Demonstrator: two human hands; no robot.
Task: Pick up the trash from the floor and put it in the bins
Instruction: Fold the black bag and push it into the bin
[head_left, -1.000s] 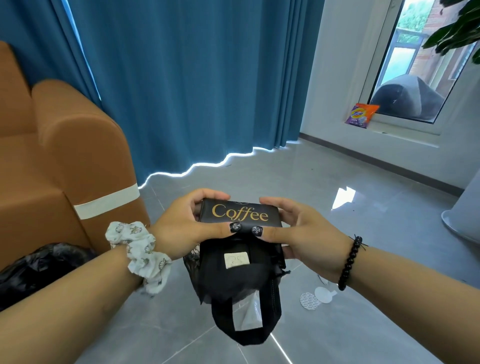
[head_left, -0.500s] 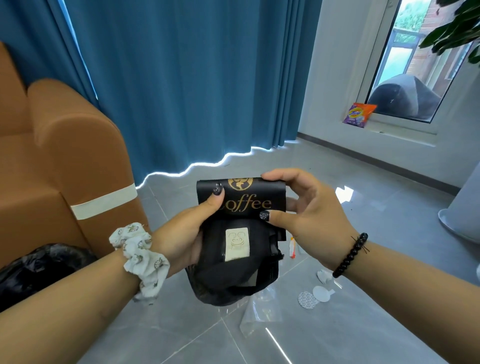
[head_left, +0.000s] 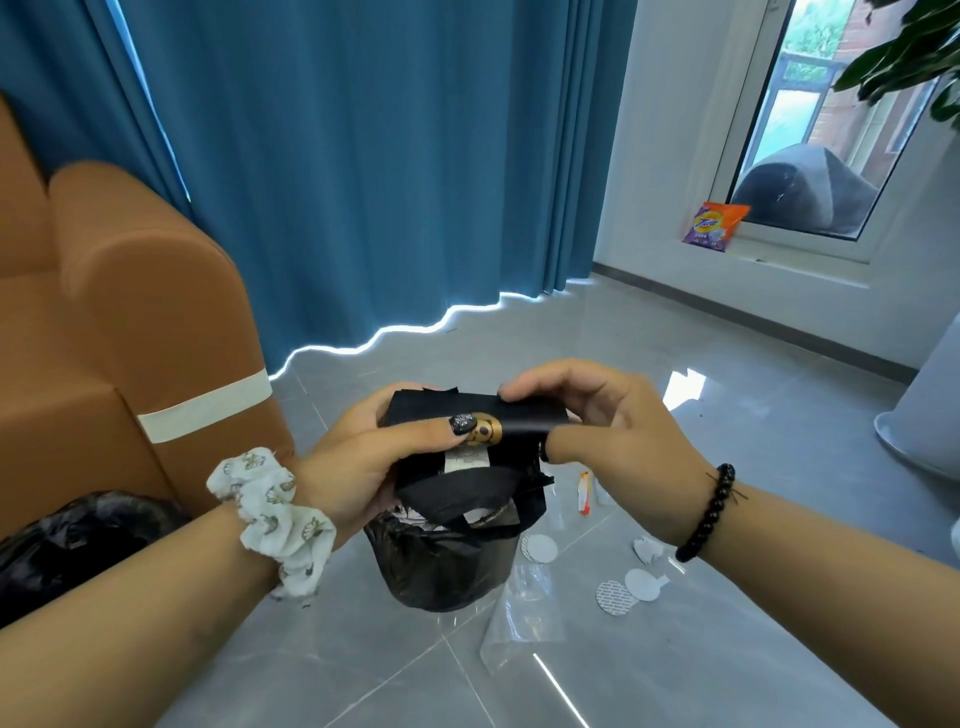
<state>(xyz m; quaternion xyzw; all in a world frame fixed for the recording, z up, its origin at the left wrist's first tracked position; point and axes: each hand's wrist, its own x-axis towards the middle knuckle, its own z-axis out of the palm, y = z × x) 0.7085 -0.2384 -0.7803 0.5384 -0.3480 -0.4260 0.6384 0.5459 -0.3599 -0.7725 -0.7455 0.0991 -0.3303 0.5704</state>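
Observation:
I hold a black coffee bag (head_left: 519, 415) with gold print, folded over, between both hands. My left hand (head_left: 363, 457) grips its left side, thumb pressed on the gold logo. My right hand (head_left: 613, 421) pinches its right edge. The bag's black handles hang down over a small bin (head_left: 441, 566) lined with a black plastic bag, directly below my hands. On the grey floor to the right lie a clear plastic wrapper (head_left: 524, 618), round white seals (head_left: 618, 595), a crumpled paper scrap (head_left: 647, 548) and a small orange-white wrapper (head_left: 584, 491).
An orange sofa (head_left: 130, 322) stands at left with another black-lined bin (head_left: 78, 540) before it. Blue curtains (head_left: 363, 156) hang behind. A purple-orange packet (head_left: 714, 226) rests on the window sill; a white pot base (head_left: 930, 415) sits at far right.
I have folded the coffee bag down further, hiding the word Coffee. My view has tilted down, so the black-lined bin under my hands and more floor litter now show.

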